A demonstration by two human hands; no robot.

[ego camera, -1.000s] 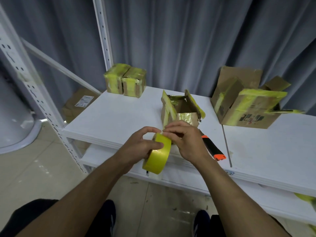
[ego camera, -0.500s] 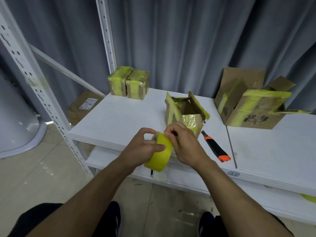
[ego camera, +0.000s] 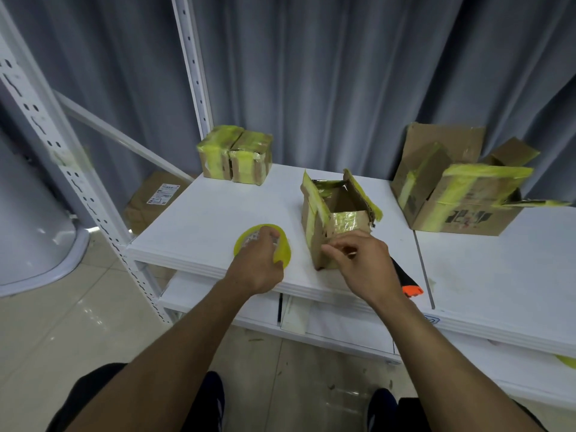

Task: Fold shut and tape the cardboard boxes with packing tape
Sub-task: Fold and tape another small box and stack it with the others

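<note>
Grey-curtained bay, white shelf [ego camera: 202,219]: the left grip [ego camera: 258,269] is curling over the tape roll [ego camera: 282,255] lying flat beneath it. The right grip [ego camera: 358,263] is closing thumb and forefinger against the near face of the small open box [ego camera: 336,219] just beyond it; whether it is pinching a tape end cannot be told. The flaps are standing up, so folding them flat and holding them down before drawing a taut strip across the seam is likely serving best.

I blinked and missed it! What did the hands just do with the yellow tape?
The left hand lowered the tape roll flat onto the shelf, still holding it. The right hand let go and moved to the open box. The taped boxes and knife stayed put.
</note>
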